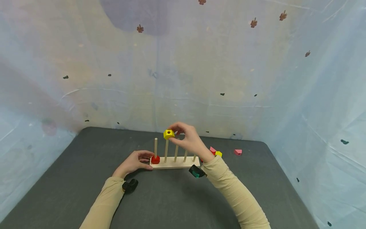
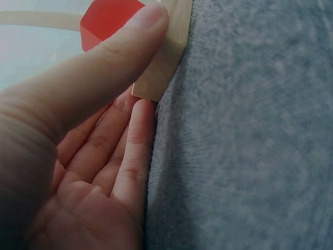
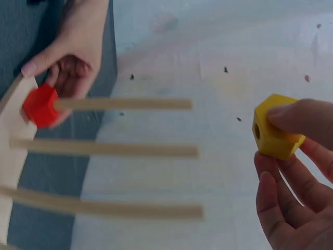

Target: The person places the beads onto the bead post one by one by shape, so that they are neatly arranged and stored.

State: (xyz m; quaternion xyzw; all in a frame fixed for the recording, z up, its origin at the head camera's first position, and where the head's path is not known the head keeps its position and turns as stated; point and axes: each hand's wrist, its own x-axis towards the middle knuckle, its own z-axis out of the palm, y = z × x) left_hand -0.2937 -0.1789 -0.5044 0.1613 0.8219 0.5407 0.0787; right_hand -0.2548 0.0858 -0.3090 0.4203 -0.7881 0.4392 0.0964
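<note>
A wooden peg stand has a row of upright dowels. On its leftmost dowel a red block sits down at the base. My left hand grips the stand's left end, thumb at the near corner and fingers round the far side. In the left wrist view the thumb overlaps the red block. My right hand pinches a yellow block with a hole through it, between thumb and fingers. In the head view that block appears at the top of the second dowel; the right wrist view shows it apart from the dowel tips.
Right of the stand, partly behind my right wrist, lie another yellow block and some red and pink pieces. A pink block lies farther right on the dark table. A pale patterned curtain hangs behind.
</note>
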